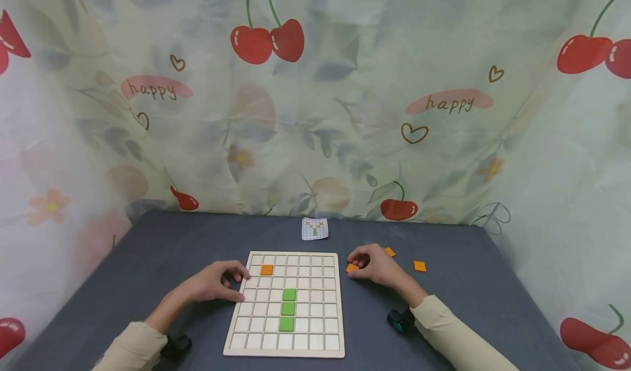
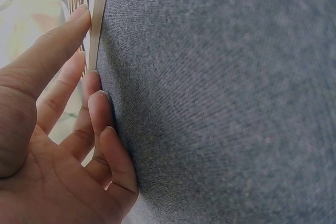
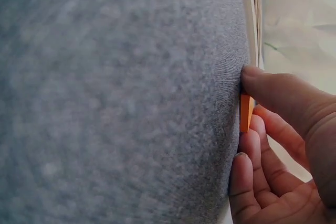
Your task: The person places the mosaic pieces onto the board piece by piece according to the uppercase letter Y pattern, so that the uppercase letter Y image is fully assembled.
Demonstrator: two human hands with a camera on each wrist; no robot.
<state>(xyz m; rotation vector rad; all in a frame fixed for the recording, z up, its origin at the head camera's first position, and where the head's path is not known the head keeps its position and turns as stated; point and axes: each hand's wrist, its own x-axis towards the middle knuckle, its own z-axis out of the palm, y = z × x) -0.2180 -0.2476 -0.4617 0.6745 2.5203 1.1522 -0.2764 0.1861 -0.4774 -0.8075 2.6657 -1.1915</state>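
Observation:
A pale wooden grid board (image 1: 314, 296) lies on the dark table, divided into small square cells. Three green square tiles (image 1: 288, 308) stand in one column of it, and an orange tile (image 1: 267, 270) fills a cell near the upper left. At the board's left edge rests my left hand (image 1: 214, 280); in the left wrist view its thumb (image 2: 63, 43) lies along the rim with the other fingers loosely bent. Right of the board, my right hand (image 1: 377, 267) pinches another orange tile (image 3: 245, 113) between thumb and fingers, low against the table cloth.
Two more orange tiles lie beyond the right hand, one partly hidden behind it (image 1: 390, 252) and one farther right (image 1: 419, 266). Behind the board is a small card (image 1: 314, 229) printed with a grid pattern. A patterned curtain (image 1: 315, 113) encloses the table's back and sides.

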